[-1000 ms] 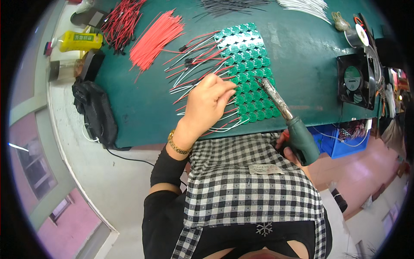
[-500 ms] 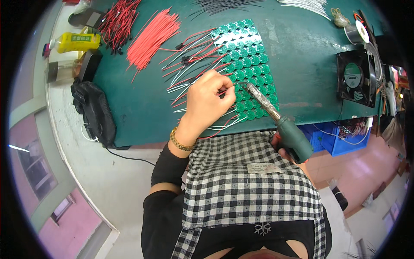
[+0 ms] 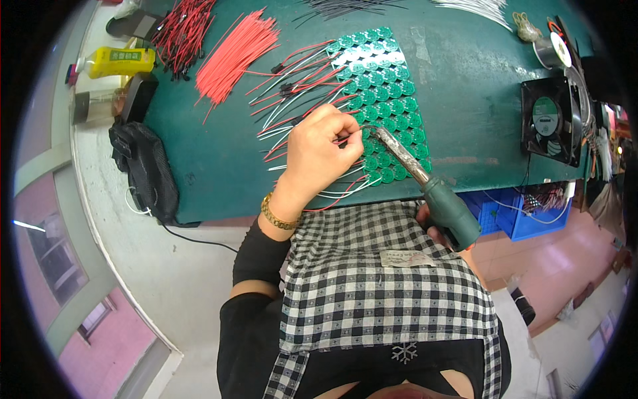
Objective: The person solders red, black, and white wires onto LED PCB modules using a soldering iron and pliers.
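In the head view, the green board sheet [image 3: 397,106] lies on the worktop [image 3: 478,120]. At the sheet's left edge, the left hand [image 3: 322,147] has its grip pinched on a thin dark wire [image 3: 365,127]. Near the sheet's bottom right corner, the right hand [image 3: 436,235] has its grip wrapped around the soldering iron [image 3: 426,183]. The iron's tip is over the sheet; I can't tell if it touches. Best keep the wire still and skin off the metal.
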A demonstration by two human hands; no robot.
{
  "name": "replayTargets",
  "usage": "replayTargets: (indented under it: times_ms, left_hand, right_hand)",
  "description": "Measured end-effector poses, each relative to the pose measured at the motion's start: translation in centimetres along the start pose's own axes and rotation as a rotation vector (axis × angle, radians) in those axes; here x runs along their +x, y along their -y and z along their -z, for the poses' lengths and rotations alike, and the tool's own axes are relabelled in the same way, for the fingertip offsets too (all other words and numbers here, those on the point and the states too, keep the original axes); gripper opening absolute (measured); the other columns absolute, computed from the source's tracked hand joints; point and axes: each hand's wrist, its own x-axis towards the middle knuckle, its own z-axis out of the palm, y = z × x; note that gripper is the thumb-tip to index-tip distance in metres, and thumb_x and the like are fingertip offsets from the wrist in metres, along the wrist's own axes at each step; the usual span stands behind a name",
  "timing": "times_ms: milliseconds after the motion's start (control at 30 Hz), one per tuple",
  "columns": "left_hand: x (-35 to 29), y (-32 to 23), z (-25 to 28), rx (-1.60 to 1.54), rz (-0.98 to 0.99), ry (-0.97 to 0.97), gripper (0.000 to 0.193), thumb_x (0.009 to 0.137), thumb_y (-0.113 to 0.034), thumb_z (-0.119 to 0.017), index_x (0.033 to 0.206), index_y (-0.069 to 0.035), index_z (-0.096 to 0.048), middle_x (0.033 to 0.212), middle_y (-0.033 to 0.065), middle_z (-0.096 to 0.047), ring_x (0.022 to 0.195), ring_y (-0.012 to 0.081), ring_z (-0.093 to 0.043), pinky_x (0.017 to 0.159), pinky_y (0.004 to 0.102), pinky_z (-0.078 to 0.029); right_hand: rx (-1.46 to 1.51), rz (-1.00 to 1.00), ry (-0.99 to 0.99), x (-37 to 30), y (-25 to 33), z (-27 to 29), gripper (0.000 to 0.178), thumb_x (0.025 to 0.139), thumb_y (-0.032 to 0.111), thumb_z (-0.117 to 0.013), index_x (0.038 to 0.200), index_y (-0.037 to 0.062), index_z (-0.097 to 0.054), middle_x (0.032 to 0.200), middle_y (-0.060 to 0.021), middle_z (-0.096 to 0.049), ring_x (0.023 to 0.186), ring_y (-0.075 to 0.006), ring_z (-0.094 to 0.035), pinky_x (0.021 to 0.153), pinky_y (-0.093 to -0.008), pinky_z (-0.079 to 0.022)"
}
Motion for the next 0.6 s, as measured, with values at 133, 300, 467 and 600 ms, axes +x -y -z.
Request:
replayTargets:
  times_ms: [133, 300, 467, 600]
  left_hand:
    - [-0.2, 0.1, 0.1, 0.002, 0.005, 0.0, 0.008, 0.068, 0.001, -0.069, 0.073, -0.002, -0.064, 0.071, 0.002, -0.057, 0.053, 0.0063, -0.05, 0.047, 0.021, -0.04]
    - [0.1, -0.2, 0.0, 0.003, 0.014, 0.015, 0.008, 0.068, 0.001, -0.068, 0.072, -0.002, -0.064, 0.07, 0.0017, -0.057, 0.053, 0.0061, -0.049, 0.047, 0.0206, -0.039]
    - [0.3, -0.5, 0.3, 0.061, 0.046, 0.015, 0.009, 0.067, -0.001, -0.068, 0.069, -0.006, -0.062, 0.069, 0.0029, -0.057, 0.056, 0.0132, -0.058, 0.05, 0.0256, -0.047]
    - [0.5, -0.5, 0.4, 0.003, 0.054, 0.027, 0.008, 0.067, -0.001, -0.069, 0.07, -0.005, -0.062, 0.07, 0.0035, -0.059, 0.056, 0.0139, -0.059, 0.052, 0.0253, -0.048]
  right_hand:
    - [0.002, -0.392, -0.039, 1.0, 3.7, -0.2, 0.037, 0.082, 0.032, -0.072, 0.102, 0.0028, -0.064, 0.085, -0.0045, -0.066, 0.08, -0.0137, -0.063, 0.073, -0.0278, -0.05]
    - [0.282, -0.056, -0.197, 0.1, 2.1, -1.3, 0.05, 0.083, 0.036, -0.07, 0.118, 0.0038, -0.055, 0.093, -0.0066, -0.06, 0.079, -0.0131, -0.059, 0.072, -0.0283, -0.049]
    - [0.407, -0.045, -0.291, 0.2, 0.4, -1.4, 0.06, 0.082, 0.035, -0.07, 0.127, 0.0024, -0.048, 0.099, -0.0111, -0.058, 0.079, -0.0168, -0.058, 0.073, -0.0314, -0.049]
    - [0.431, -0.017, -0.311, 0.5, 0.4, -1.5, 0.061, 0.083, 0.034, -0.068, 0.129, 0.0023, -0.046, 0.098, -0.0128, -0.058, 0.077, -0.0178, -0.058, 0.072, -0.0314, -0.049]
